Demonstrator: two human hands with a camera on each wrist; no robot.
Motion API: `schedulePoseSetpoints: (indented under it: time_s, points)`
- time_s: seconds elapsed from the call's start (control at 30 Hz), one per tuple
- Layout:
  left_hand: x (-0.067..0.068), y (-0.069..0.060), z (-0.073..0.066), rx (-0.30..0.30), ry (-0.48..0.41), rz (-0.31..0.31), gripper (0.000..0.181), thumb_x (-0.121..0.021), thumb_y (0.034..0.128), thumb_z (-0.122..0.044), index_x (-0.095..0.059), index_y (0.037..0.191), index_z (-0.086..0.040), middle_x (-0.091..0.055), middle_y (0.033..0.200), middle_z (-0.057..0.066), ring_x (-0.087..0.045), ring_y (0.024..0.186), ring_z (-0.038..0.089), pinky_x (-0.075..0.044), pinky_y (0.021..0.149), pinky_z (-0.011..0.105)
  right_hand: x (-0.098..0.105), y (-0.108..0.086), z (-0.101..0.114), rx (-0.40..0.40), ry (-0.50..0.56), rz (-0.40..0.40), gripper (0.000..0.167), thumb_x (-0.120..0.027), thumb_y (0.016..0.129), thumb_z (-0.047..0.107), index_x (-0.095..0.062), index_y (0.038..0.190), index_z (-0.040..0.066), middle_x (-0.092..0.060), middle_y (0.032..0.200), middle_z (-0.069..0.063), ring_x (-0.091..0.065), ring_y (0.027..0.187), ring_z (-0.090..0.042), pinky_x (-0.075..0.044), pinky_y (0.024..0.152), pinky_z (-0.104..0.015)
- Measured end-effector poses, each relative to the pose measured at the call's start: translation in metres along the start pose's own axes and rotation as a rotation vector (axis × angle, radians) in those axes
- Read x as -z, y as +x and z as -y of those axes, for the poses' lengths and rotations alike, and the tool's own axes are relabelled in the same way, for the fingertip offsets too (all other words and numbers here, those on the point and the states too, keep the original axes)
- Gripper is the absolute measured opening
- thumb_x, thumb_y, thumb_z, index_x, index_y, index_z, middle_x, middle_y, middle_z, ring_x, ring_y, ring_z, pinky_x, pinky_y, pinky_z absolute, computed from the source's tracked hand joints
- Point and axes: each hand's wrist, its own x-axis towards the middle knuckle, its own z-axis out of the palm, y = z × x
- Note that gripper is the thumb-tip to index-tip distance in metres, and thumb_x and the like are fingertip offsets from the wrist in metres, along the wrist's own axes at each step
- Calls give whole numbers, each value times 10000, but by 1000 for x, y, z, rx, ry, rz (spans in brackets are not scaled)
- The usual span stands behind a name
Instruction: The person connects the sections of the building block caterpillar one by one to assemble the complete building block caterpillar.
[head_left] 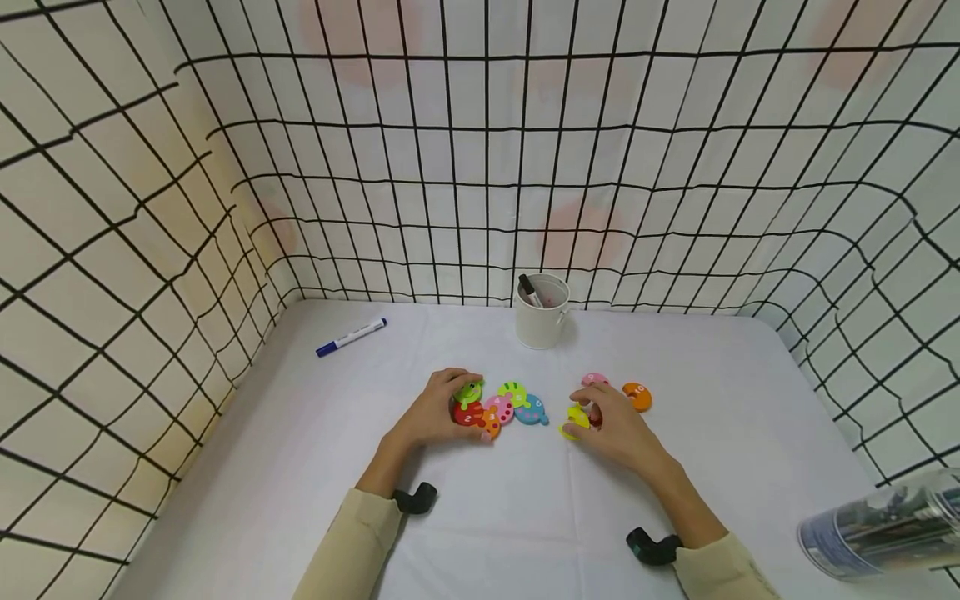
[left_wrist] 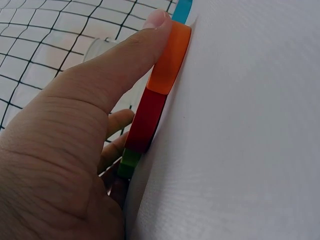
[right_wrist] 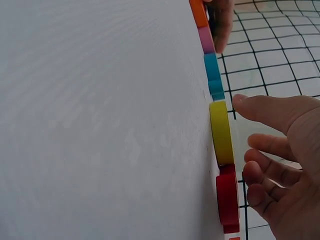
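Several flat, numbered puzzle pieces, linked in a wavy row, lie on the white tabletop. My left hand holds the left end of this row. Its thumb lies along the orange piece, and its fingers reach round past the red piece and the green face piece. Further right in the row are a pink piece, a light green piece and a blue piece. Over a loose yellow piece hovers my right hand, fingers loosely bent and apart from it. Another red piece lies beside the yellow one.
Behind the right hand lie a pink piece and an orange piece. A white bucket holding a marker stands at the back. One blue-capped marker lies back left. A clear container is at the right edge; a black wire grid surrounds the table.
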Motion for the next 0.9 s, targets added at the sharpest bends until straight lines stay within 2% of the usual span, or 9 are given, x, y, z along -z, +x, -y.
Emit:
schedulePoseSetpoints:
  time_s: [0.2,0.37,0.47,0.6,0.63,0.9]
  points:
    - [-1,0,2,-6,-7,-2,911,-905,677,-582,-560,1466,-281,-461,1519,39,-382,1443,257,-422,1155,549,2,-6,-6,12,-31,17,554,-882,812,339,-683,1271,101,-628,1139,-58,-517,944,-188,-505,826,-352]
    - [-2,0,3,-4,0,-3,926,-891,674,-613,-552,1474,-292,-457,1522,27,-378,1442,245,-428,1153,546,1,-7,-9,27,-35,38,596,-899,787,340,-667,1284,106,-627,1152,-44,-527,951,-178,-511,832,-348]
    - [-2,1,3,-8,-4,-6,927,-893,672,-612,-555,1472,-288,-455,1526,32,-373,1445,253,-423,1156,552,1,-8,-9,31,-35,51,622,-886,801,325,-648,1327,95,-636,1284,-104,-592,1092,-269,-548,976,-462]
    - [-3,1,5,-6,-4,-5,925,-893,674,-609,-550,1474,-296,-445,1532,22,-362,1451,247,-417,1162,545,0,-8,-9,32,-47,79,628,-853,834,295,-620,1381,92,-588,1440,-164,-516,1355,-399,-431,1119,-621]
    - [-3,2,5,-3,-3,-4,925,-891,675,-609,-548,1476,-300,-443,1534,21,-361,1452,246,-417,1163,544,0,-8,-8,31,-50,82,622,-848,838,287,-619,1383,93,-590,1441,-162,-503,1373,-403,-421,1127,-623]
    - [-4,1,5,12,-3,-1,925,-889,667,-622,-551,1472,-318,-446,1535,8,-368,1444,231,-418,1158,553,-4,-7,-10,11,-44,77,614,-857,834,306,-634,1370,107,-625,1405,-125,-552,1312,-351,-462,1109,-578]
